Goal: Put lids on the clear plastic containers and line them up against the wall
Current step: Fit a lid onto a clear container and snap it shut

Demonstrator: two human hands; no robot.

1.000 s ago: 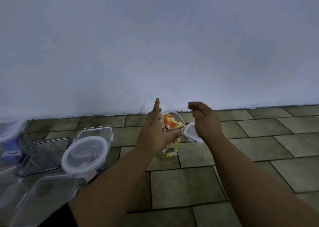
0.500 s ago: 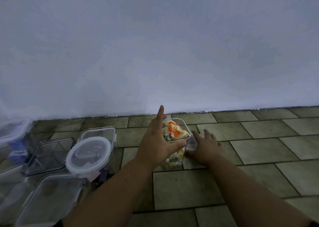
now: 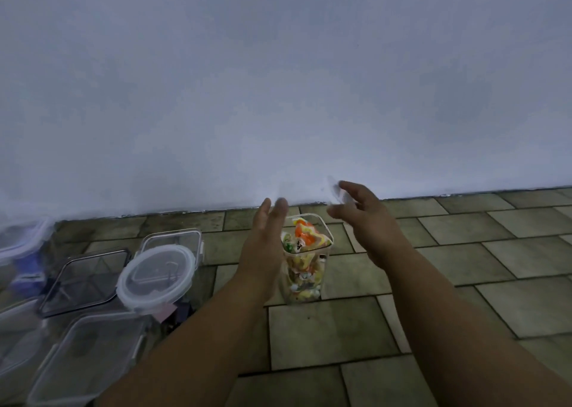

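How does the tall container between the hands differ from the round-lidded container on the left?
The tall container is narrow, squarish and open-topped, with no lid on; the round-lidded container is wider and covered by a round lid. The tall container is packed with colourful wrapped items, while what the round-lidded container holds cannot be made out. The tall one stands alone on the tiles; the other sits among other containers. Both are clear plastic.

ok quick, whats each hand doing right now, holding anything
Left hand: open, fingers straight, beside the tall container, holding nothing.
Right hand: raised, fingers curled around what looks like a clear lid; blurred, so not certain.
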